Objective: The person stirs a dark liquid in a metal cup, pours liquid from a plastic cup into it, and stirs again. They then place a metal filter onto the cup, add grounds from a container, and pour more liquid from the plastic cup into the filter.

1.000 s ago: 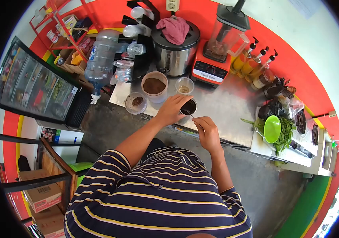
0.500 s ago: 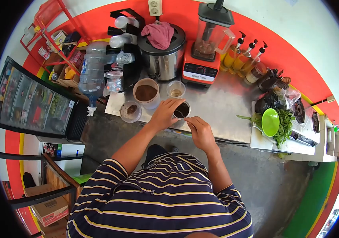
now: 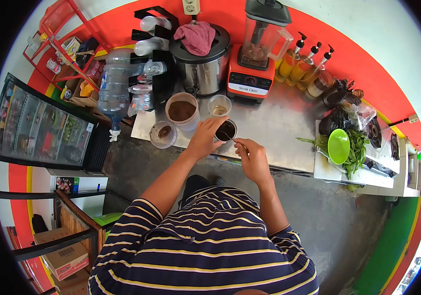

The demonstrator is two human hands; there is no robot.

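Observation:
My left hand is closed around the left side of a small cup at the counter's front edge. Dark brown contents fill part of it. Between the fingers of my right hand is the handle of a spoon, whose other end dips into the cup. To the left stands a tub of brown powder, with a smaller clear container beside it holding a little dark brown stuff. Just behind the cup is a clear plastic cup with pale brownish contents at its bottom.
At the back stand a steel urn topped by a pink cloth, a red blender and several pump bottles. Leafy greens and a green bowl lie right. A large water bottle hangs upside down at left.
The spoon in my right hand has shifted within the cup, and its handle now shows more clearly. My left hand stays on the cup. The whole view has shifted slightly.

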